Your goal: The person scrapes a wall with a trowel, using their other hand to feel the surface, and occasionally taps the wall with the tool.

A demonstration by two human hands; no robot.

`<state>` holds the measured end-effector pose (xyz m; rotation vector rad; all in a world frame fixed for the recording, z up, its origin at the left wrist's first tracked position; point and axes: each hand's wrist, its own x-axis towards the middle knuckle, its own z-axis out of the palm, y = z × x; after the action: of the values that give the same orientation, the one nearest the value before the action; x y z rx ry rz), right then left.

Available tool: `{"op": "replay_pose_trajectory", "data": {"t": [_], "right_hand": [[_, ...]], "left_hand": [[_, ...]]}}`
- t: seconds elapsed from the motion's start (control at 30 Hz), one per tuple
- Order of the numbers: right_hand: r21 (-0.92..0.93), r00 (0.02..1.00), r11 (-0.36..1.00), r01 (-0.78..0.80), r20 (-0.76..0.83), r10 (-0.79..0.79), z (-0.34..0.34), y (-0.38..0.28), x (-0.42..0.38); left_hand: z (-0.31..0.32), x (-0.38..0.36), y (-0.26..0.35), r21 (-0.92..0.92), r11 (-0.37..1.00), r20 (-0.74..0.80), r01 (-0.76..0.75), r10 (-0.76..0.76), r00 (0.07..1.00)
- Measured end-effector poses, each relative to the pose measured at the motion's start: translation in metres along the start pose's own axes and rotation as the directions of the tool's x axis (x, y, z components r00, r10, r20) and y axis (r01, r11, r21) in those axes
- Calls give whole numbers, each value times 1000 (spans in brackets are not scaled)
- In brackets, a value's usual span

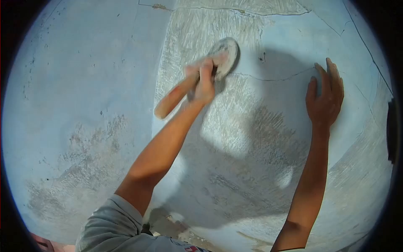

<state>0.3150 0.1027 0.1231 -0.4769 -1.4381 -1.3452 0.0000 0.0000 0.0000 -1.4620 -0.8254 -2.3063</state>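
My left hand [203, 86] is closed round a scraper with a wooden handle [174, 98] and a rounded grey blade [228, 54]. The handle's end sticks out down and to the left of my fist. Its blade lies at the wall, where smooth pale-blue paint meets a rough, scraped patch; the hand and tool are slightly blurred. To the right, my right hand [325, 96] rests on the painted wall [285, 67] with fingers stretched upward and thumb apart, holding nothing.
Rough, scored areas [235, 113] spread below and above the blade. Cracks [273, 80] run across the wall between my hands and along the top. A dark object [392, 130] stands at the right edge. Worn grey patches [79, 168] mark the lower left.
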Motion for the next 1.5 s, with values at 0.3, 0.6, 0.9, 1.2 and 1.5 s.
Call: {"op": "replay_pose_trajectory", "data": {"t": [0.3, 0.6, 0.9, 1.2, 1.5], "right_hand": [[-2, 1000, 1000, -8, -13, 7, -1, -1, 1], [-5, 1000, 1000, 0, 1, 0, 0, 0, 0], [-8, 1000, 1000, -17, 6, 17, -2, -1, -3], [12, 1000, 1000, -12, 10, 12, 0, -1, -2], [27, 1000, 999, -21, 22, 20, -7, -5, 0]], "left_hand": [[3, -30, 6, -10, 999, -31, 36, -37, 999], [13, -36, 22, -208, 977, -76, -41, 26, 997], [12, -56, 23, -224, 973, -99, -53, 32, 995], [4, -62, -1, -83, 996, -80, -17, 11, 997], [4, -16, -20, -13, 1000, -152, 7, -8, 988]]}}
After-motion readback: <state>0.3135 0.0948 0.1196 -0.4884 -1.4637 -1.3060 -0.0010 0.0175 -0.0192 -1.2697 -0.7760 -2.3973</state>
